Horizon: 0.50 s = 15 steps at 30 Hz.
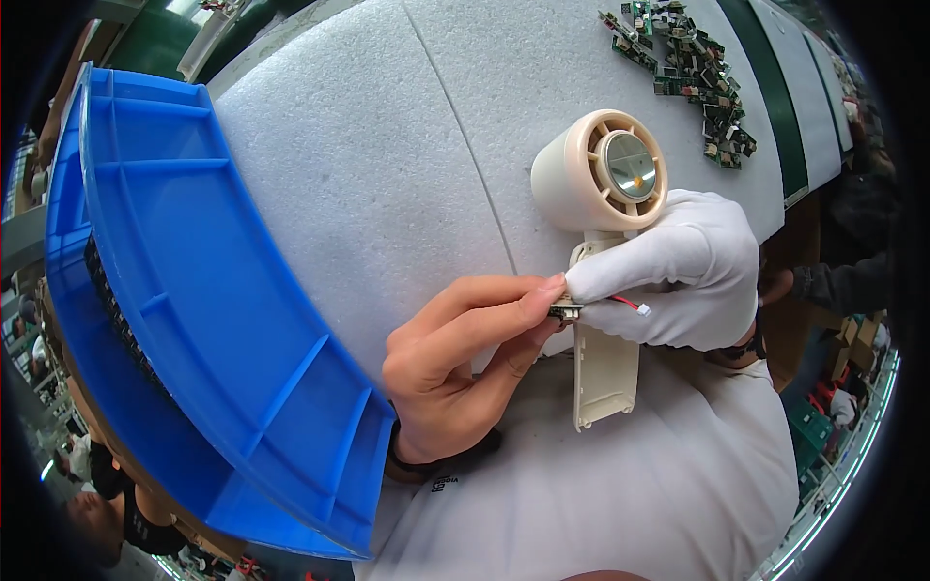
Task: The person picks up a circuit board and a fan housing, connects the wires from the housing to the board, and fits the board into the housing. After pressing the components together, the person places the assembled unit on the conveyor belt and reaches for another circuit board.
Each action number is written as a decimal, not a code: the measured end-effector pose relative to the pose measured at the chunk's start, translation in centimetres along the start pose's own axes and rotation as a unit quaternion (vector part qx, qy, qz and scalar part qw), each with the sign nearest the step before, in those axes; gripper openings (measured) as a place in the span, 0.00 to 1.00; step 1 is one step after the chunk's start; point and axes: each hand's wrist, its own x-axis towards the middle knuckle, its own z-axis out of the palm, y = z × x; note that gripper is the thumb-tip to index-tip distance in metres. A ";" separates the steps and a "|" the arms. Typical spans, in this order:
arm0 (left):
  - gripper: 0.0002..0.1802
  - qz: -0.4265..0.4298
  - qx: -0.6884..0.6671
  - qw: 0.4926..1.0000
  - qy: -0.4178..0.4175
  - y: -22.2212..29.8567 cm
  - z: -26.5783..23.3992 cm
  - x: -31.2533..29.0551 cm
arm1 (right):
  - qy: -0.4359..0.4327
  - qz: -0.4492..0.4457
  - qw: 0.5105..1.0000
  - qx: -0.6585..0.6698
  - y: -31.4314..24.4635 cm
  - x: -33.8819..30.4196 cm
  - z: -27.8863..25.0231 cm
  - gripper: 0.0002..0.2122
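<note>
Our left fingers (484, 295) pinch a small circuit board (566, 312); our gloved right fingers (625, 266) grasp the cream fan (572, 174), with a blue crate (194, 228) at nine o'clock.

Blue plastic bin (208, 237), at left, with a ribbed wall; a dark, rough-textured row of contents, too small to identify, shows beyond that wall. The table (339, 145) has a pale, speckled surface crossed by a thin dark seam. Near its far right side lies a loose, elongated cluster of green circuit boards (712, 82), some overlapping. A dark green strip (762, 73) borders the pale surface at right. Periphery: a co-worker's dark sleeve (845, 284) at right, brown cardboard boxes (860, 341) below it, and another person in a dark top (145, 518) at lower left.
</note>
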 end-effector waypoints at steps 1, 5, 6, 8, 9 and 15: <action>0.22 -0.011 -0.015 1.000 -0.009 0.0 0.0 0.0 | -0.001 0.001 1.000 0.001 0.1 0.0 -0.1 0.09; 0.22 -0.003 0.002 1.000 -0.006 -0.3 0.1 -0.3 | -0.031 -0.002 0.999 -0.020 0.2 0.1 -0.4 0.09; 0.22 -0.005 0.001 1.000 -0.007 -0.4 0.1 -0.3 | -0.040 -0.002 0.999 -0.028 0.3 0.1 -0.5 0.08; 0.23 0.017 0.039 0.999 -0.009 -0.6 0.0 -0.4 | -0.058 -0.003 0.997 -0.045 0.3 0.1 -0.7 0.08; 0.23 0.028 0.058 0.998 -0.010 -0.6 0.0 -0.5 | -0.059 -0.003 0.997 -0.044 0.3 0.2 -0.7 0.08; 0.22 0.071 0.148 0.986 0.012 -1.0 0.5 -0.2 | -0.057 -0.003 0.994 -0.093 0.8 0.1 -0.7 0.10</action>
